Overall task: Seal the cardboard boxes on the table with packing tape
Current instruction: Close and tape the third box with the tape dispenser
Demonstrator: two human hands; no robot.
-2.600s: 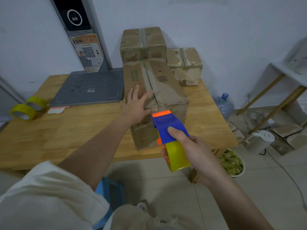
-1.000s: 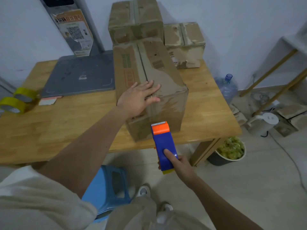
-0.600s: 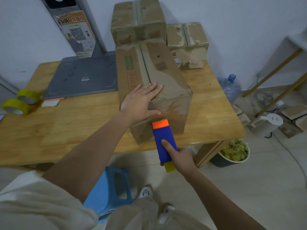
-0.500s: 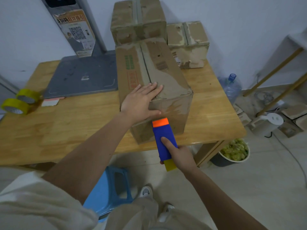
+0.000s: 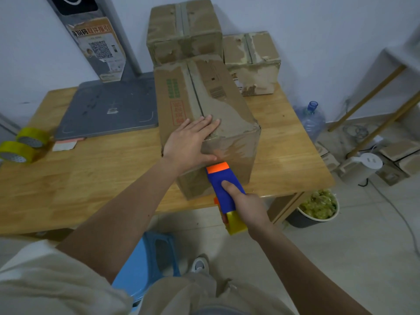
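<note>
the left hand (image 5: 189, 144) lies flat and palm down on the near end of the long box (image 5: 204, 114), fingers straight and close together, reaching across the top seam, the thumb stretched along the box's near upper edge. its bare forearm runs back and down from the box toward a pale sleeve. the right hand (image 5: 248, 205) is below the box's near face, wrapped round the tape dispenser (image 5: 223, 189), forefinger laid straight along its blue back. that forearm slants away from the box to the lower right.
</note>
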